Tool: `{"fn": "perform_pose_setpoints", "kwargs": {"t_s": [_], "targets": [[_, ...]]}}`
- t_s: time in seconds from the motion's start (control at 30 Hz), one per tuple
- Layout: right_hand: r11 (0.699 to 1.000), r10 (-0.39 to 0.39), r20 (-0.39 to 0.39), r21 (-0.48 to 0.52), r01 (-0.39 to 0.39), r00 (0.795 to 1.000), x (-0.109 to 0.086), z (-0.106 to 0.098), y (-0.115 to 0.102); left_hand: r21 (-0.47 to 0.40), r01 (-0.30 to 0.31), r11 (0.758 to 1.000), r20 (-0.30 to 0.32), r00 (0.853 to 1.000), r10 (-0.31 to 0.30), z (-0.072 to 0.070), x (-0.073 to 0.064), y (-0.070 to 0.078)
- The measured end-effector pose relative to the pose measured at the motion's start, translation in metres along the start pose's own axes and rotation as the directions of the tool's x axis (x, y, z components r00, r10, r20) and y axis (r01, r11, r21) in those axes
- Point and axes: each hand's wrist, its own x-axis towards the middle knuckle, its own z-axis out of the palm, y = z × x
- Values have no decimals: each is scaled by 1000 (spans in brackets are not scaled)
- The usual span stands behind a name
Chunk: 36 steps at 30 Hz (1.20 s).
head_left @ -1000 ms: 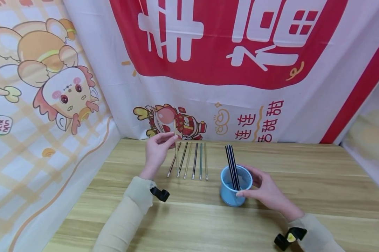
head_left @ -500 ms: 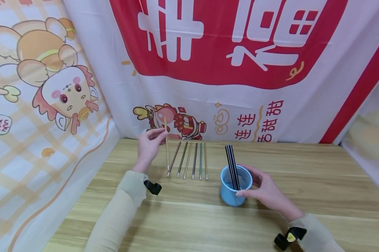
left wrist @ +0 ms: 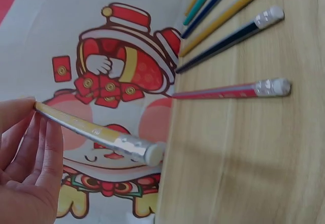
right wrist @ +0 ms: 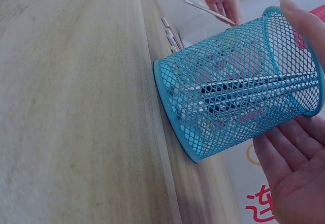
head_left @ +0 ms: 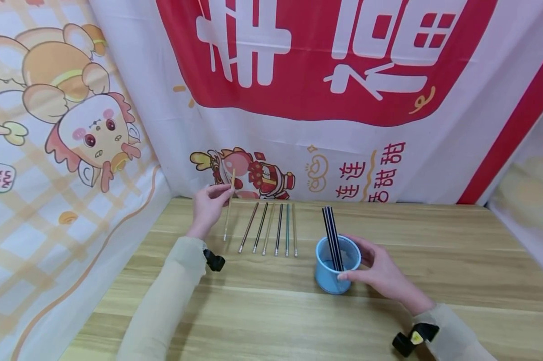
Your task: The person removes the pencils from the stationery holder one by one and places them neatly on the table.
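Note:
My left hand [head_left: 207, 208] pinches a yellow pencil [left wrist: 91, 128] near its upper part between thumb and fingers. Its white eraser end points down, left of a row of pencils; whether it touches the table I cannot tell. That row includes a red pencil [left wrist: 218, 92], a teal pencil [head_left: 287, 230], a dark blue pencil [head_left: 278, 230] and others, all lying with erasers toward me. My right hand [head_left: 382, 273] holds a light blue mesh pen cup [right wrist: 228, 56], thumb at the rim and fingers round the far side. Several black-and-silver striped pencils [head_left: 331, 228] lean inside the upright cup.
Everything stands on a wood-grain table [head_left: 271, 311]. A printed cloth [head_left: 325, 135] hangs along the back edge, and another patterned cloth [head_left: 136, 250] borders the left side. Black camera straps sit on both wrists.
My left hand has moved left with the yellow pencil, from over the row to beyond its left end, and lowered slightly. The right hand and the cup have stayed in place.

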Motion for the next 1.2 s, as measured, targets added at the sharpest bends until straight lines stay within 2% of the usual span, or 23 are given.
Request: {"fn": "perform_pose_setpoints", "kwargs": {"t_s": [0.27,0.47,0.6,0.77,0.93,1.03,1.2], "targets": [[1000,4,-1,-9,-4,1000,0,0,1,81,47,996,53,997,-51,2,6,-14],[1000,4,-1,-4,-4,1000,1,0,1,147,24,989,103,994,-39,12,7,-27],[1000,3,0,-3,-3,1000,0,0,0,195,13,981,99,995,-33,17,6,-32],[1000,4,0,-4,-4,1000,0,0,0,200,50,978,70,995,-65,21,7,-35],[1000,0,3,-5,0,1000,0,0,0,171,83,982,74,993,-97,21,8,-42],[1000,-4,4,-3,4,1000,0,0,0,145,76,987,70,994,-87,21,9,-45],[1000,-4,4,-7,4,1000,0,-1,0,148,60,987,68,995,-70,21,9,-50]]}}
